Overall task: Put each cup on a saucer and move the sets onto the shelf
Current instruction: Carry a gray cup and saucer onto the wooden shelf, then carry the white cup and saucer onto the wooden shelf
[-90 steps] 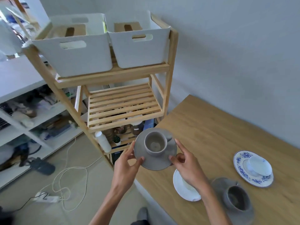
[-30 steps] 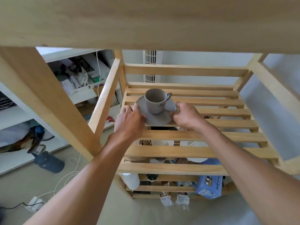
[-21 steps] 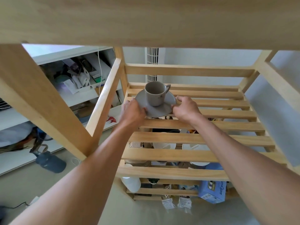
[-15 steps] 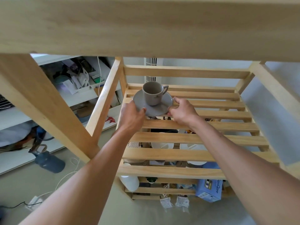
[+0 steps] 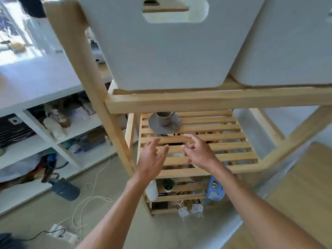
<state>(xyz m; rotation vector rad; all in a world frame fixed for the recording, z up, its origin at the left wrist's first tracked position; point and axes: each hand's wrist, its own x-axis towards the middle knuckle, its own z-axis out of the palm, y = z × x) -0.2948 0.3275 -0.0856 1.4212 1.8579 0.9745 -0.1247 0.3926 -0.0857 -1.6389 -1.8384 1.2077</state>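
Far out at nine o'clock a white storage unit [image 5: 53,126] holds cluttered, blurred items on its open levels, and on the floor below it, toward eight o'clock, lie a dark bottle [image 5: 64,188] on its side and a loose white cable [image 5: 84,200] running to a power strip [image 5: 62,234]. The wooden shelf [image 5: 212,150] fills the middle of the view; two white bins [image 5: 161,51] sit on its top level at twelve o'clock, the right one cut off by the edge.

On the slatted middle level, at about twelve o'clock from the hands, a grey cup [image 5: 164,118] stands upright on a grey saucer [image 5: 164,124] near the back left corner, its handle pointing to two o'clock – the rim of the cup is partly hidden behind the front rail of the level above.

The left hand [image 5: 151,159] hovers over the front slats, fingers spread and nearly straight, holding nothing and well clear of the saucer. Just beside it at three o'clock, the right hand [image 5: 199,152] also hangs in the air – forefinger extended toward the saucer, the other fingers loosely bent, nothing between them. Neither hand touches the set.

Through the slats, at six o'clock, the lowest level shows a white bottle [image 5: 151,190], a small green plant [image 5: 168,184] and a blue box [image 5: 214,189]. At four o'clock the corner of a wooden table [image 5: 296,203] comes in from the right
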